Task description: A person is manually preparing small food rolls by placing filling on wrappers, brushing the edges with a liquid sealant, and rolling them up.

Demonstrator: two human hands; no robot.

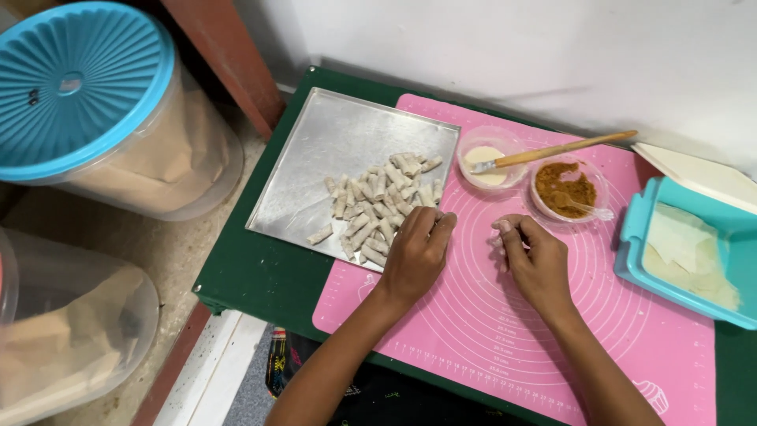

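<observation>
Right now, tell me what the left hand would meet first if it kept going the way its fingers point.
The left hand points up-frame toward the pile of small rolls on the metal tray; its fingertips look already at the nearest ones.

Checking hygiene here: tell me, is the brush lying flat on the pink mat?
No, the brush rests across the small bowl of white paste, above the pink mat.

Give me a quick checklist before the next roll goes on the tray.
1. Tray has bare room: ok.
2. Left hand at the pile of rolls: ok.
3. Right hand holds a finished roll: cannot tell, fingers hide it.
4. Filling bowl still has filling: ok.
5. Brush resting across the paste bowl: ok.
6. Wrappers in the blue box: ok.
</observation>
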